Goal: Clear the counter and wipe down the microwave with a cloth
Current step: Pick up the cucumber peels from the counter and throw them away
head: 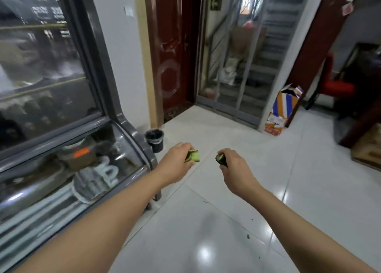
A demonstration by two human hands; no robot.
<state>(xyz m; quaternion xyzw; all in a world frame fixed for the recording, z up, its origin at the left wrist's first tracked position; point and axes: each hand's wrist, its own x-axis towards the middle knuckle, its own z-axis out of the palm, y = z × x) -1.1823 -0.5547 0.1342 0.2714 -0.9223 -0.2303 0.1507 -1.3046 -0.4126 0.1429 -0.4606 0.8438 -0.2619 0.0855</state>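
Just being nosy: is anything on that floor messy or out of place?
A few dark specks lie on the white floor tiles near the right arm, like dropped crumbs. Crushed cardboard boxes slump against the doorway.

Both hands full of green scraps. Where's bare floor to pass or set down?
Bare tile lies between the display case and the cardboard boxes, ahead of the left hand and right hand. Crowded: bin at the case's corner; boxes by the doorway.
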